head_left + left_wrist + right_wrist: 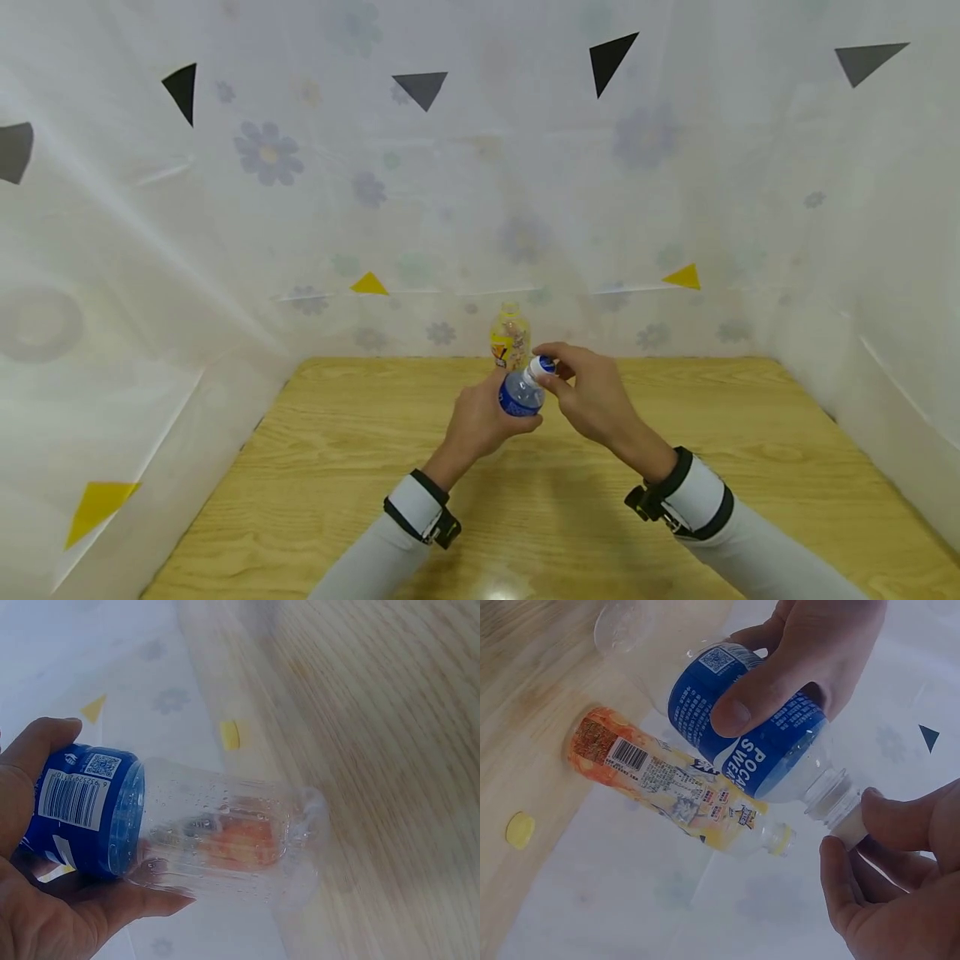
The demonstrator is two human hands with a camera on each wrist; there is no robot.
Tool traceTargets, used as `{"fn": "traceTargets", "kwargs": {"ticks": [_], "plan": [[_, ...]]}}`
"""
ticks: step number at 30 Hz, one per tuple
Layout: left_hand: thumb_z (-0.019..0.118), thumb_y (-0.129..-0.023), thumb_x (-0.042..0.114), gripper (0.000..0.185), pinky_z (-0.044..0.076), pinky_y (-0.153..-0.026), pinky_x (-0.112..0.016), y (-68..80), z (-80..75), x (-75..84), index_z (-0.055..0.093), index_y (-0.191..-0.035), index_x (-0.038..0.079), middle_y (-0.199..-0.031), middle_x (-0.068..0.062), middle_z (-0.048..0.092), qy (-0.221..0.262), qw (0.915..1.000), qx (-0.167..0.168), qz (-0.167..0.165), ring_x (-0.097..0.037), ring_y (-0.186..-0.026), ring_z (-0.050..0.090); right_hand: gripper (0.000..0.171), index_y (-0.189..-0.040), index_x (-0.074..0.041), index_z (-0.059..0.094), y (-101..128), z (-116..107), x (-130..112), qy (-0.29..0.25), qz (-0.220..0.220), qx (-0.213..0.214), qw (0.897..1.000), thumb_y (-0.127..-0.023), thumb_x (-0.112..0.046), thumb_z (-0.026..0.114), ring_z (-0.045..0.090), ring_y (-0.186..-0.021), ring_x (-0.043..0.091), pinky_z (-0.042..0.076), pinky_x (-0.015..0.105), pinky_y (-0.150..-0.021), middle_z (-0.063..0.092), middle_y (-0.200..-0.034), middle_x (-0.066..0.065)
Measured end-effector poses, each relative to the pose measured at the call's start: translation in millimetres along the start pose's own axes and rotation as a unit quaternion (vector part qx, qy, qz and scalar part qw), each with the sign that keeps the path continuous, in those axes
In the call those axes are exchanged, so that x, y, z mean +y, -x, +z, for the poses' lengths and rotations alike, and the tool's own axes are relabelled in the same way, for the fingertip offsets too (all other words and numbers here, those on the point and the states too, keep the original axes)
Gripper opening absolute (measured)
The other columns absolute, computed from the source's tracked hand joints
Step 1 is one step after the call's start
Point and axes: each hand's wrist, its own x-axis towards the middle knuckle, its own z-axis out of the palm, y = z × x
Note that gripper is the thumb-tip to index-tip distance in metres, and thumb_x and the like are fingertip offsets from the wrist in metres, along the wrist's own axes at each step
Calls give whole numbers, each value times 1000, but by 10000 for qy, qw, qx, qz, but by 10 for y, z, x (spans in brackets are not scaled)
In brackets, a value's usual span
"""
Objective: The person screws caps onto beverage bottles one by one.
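Centrally, above the table (337,475), before a yellow-labelled bottle (512,340), our left hand (480,417) curls round the blue label (771,766) of a clear bottle (522,388); our right hand (596,398) pinches its white cap (849,828). We judge it light, thin-walled and squeezable, best held gently round that label.

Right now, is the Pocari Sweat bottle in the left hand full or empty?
Empty, it seems: in the left wrist view, the Pocari Sweat bottle shows droplets but no liquid at its clear base.
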Motion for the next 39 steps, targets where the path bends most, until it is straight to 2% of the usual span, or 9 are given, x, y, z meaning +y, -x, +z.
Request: {"fn": "traceTargets", "kwargs": {"ticks": [6, 12, 26, 33, 39], "plan": [[87, -77, 41, 67, 57, -73, -37, 18, 15, 23, 59, -130, 12, -107, -7, 72, 17, 10000, -6, 92, -22, -92, 71, 32, -125, -9, 71, 17, 4, 11, 110, -51, -95, 9999, -92, -6, 72, 71, -89, 28, 56, 40, -69, 72, -98, 9], [87, -78, 41, 69, 57, -73, -37, 2, 12, 24, 59, -132, 11, -108, -8, 72, -77, 9999, -28, 116, -22, -92, 71, 34, -125, -9, 71, 5, -9, -1, 186, -177, -152, 9996, -93, -1, 69, 70, -93, 31, 57, 46, -74, 74, -108, 11], [87, -78, 41, 72, 57, -75, -38, 5, -14, 48, 58, -136, 11, -111, -9, 72, 11, 9999, -98, 78, -23, -95, 71, 34, -127, -5, 69, 27, 1, -9, 68, -176, -137, 9997, -93, 0, 67, 69, -91, 28, 56, 44, -74, 72, -117, 14], [86, -78, 41, 67, 57, -76, -37, 10, -5, 39, 59, -132, 12, -111, -7, 72, 49, 9998, -181, 16, -21, -96, 70, 29, -120, -2, 70, 9, 28, -6, 99, 86, -118, 9998, -94, -14, 72, 62, -79, 18, 50, 34, -67, 71, -102, 11], [87, -78, 41, 69, 57, -77, -38, 21, 0, 27, 58, -133, 12, -113, -8, 71, 90, 9997, -240, -11, -22, -98, 70, 24, -104, -4, 69, -6, 45, 14, 129, 301, -72, 9994, -92, -25, 75, 55, -72, 15, 46, 31, -61, 65, -87, 5]]}}
